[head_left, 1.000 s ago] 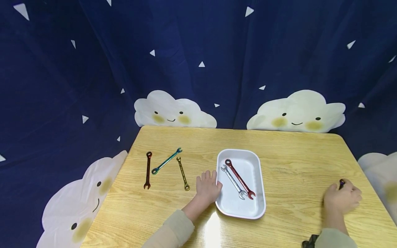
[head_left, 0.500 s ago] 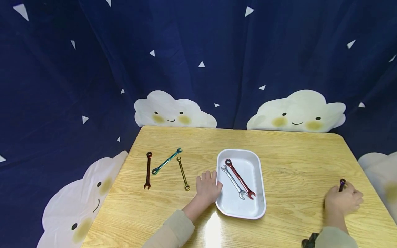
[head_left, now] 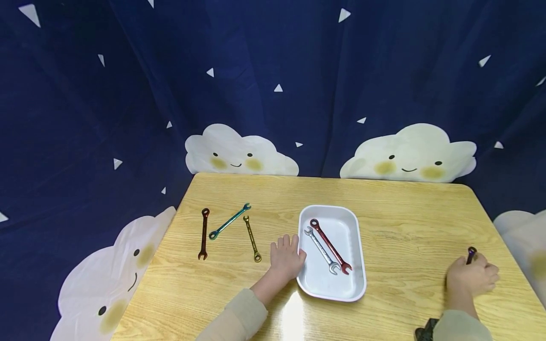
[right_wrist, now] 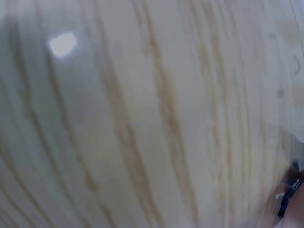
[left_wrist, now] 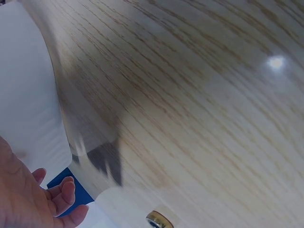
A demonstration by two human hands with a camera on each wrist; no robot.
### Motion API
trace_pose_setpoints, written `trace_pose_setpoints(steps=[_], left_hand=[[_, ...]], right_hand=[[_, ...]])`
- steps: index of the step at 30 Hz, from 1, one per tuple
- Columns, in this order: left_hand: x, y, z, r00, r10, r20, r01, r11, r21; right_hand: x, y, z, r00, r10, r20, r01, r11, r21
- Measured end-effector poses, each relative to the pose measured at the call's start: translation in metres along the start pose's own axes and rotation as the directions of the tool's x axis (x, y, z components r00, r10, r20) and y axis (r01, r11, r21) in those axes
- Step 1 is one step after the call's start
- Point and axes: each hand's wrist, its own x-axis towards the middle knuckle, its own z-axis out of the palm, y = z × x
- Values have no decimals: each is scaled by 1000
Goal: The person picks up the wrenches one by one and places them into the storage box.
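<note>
Exactly two wrenches (head_left: 322,249) lie in one tray (head_left: 325,287).

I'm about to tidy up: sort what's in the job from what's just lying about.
Likely in the job: purple wrench, in right hand; tray, by left hand; silver wrench and red wrench, in tray.

Untouched, perhaps lying about: teal wrench, yellow wrench, dark red wrench.

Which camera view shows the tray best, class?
The head view: nearly all of the tray shows from above, inside included. The left wrist view catches only part, along the picture's left edge; the right wrist view shows none.
</note>
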Motion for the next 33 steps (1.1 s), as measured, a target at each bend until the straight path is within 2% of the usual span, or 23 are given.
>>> trace_pose_setpoints(steps=[21,28,33], left_hand=[[0,0,0,1000,7,0,-7,1000,-6],[0,-1,0,1000,5,5,-5,1000,-12],[0,0,0,1000,7,0,-7,1000,-19]], right_hand=[[-1,-2,1,999,10,33,-8,998,-65],[1,-2,2,1000,19,19,-18,999,-51],[1,-2,3,998,40,51,-35,996,-87]])
